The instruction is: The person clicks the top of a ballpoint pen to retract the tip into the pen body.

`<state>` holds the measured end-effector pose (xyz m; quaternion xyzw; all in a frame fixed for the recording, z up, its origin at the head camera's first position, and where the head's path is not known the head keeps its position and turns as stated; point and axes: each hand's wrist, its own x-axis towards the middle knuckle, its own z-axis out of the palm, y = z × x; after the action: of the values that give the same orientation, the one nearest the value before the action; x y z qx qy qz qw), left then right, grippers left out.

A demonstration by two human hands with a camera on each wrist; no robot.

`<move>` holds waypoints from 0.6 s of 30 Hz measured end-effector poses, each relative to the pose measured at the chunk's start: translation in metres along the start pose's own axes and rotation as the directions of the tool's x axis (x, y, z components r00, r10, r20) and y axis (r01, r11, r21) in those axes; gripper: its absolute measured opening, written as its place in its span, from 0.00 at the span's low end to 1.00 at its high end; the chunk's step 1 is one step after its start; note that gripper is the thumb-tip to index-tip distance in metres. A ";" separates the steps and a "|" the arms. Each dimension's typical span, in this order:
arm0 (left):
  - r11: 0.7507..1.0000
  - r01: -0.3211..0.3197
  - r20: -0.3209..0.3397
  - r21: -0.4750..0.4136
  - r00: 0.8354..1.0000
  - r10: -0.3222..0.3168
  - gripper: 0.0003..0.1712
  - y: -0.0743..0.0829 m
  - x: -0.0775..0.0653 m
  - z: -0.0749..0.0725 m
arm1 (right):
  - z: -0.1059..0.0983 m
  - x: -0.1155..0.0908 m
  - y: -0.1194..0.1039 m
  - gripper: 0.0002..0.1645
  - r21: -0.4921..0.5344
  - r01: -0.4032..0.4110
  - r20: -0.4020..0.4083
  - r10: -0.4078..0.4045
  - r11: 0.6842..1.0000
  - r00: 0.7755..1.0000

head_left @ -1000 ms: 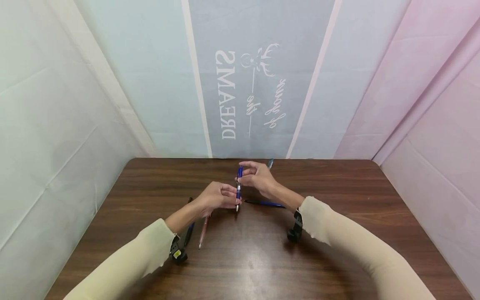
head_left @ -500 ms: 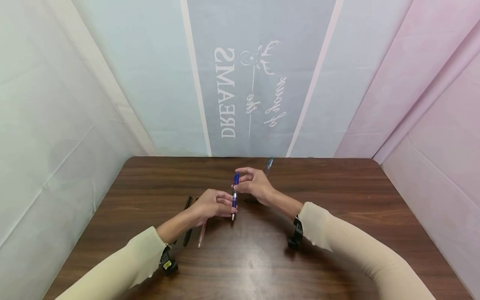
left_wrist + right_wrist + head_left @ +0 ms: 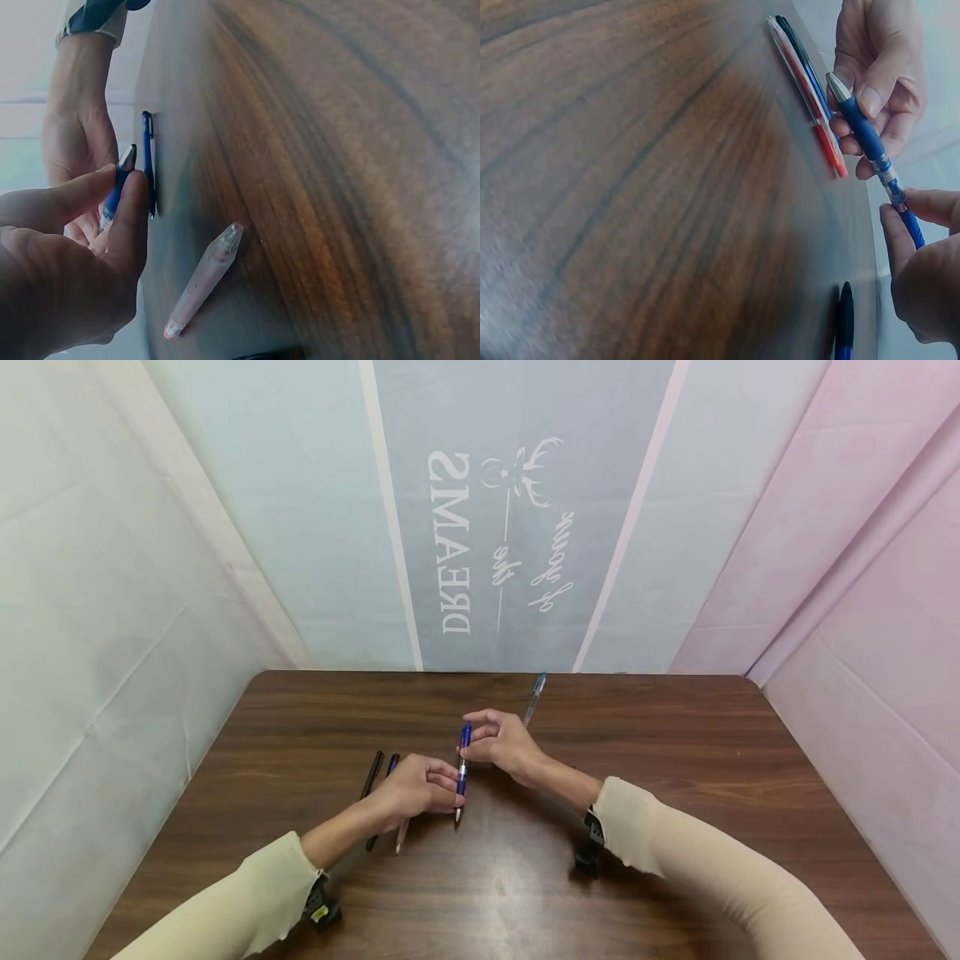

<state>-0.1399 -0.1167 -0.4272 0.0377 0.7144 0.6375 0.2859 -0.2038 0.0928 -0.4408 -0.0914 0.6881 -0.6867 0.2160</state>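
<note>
A blue pen point(image 3: 462, 770) with a silver tip is held by both hands over the middle of the table, its tip towards the person. My left hand point(image 3: 417, 789) pinches it near the tip between thumb and fingers. Further up, my right hand point(image 3: 504, 747) pinches the other end. In the right wrist view the pen's patterned barrel point(image 3: 885, 172) shows between the two hands. Beside my left hand lies a clear pen with a red end point(image 3: 829, 146), partly covered in the head view. Another dark blue pen point(image 3: 148, 161) lies near my right hand, mostly hidden from the head camera.
A black pen point(image 3: 371, 774) and a dark pen with some blue point(image 3: 393, 764) lie left of the hands on the brown wooden table point(image 3: 637, 735). At the back edge lies a clear pen with a teal cap point(image 3: 536, 695). Fabric walls point(image 3: 502, 527) enclose the table.
Both hands have moved left and towards the person with the blue pen between them. The teal-capped pen shows more fully; the dark blue pen on the right has become covered.
</note>
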 end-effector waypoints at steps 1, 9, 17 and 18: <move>1.000 -0.004 -0.003 0.012 1.000 0.004 0.20 0.000 -0.001 0.001 | 0.001 0.000 0.001 0.41 0.001 -0.003 0.001 0.003 1.000 1.000; 0.990 -0.031 -0.030 0.136 0.999 0.036 0.16 -0.002 -0.010 0.002 | 0.006 -0.002 0.005 0.39 -0.045 0.010 0.010 -0.010 0.999 1.000; 0.899 -0.088 -0.062 0.429 0.990 0.127 0.14 -0.008 -0.015 0.002 | 0.011 -0.006 0.010 0.37 -0.237 0.030 -0.002 -0.031 0.971 1.000; 0.891 -0.092 -0.062 0.444 0.989 0.133 0.13 -0.009 -0.015 0.003 | 0.011 -0.006 0.010 0.37 -0.251 0.031 -0.002 -0.033 0.967 0.999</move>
<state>-0.1229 -0.1225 -0.4303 0.1136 0.8488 0.4760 0.1999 -0.1915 0.0858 -0.4495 -0.1271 0.7686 -0.5976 0.1896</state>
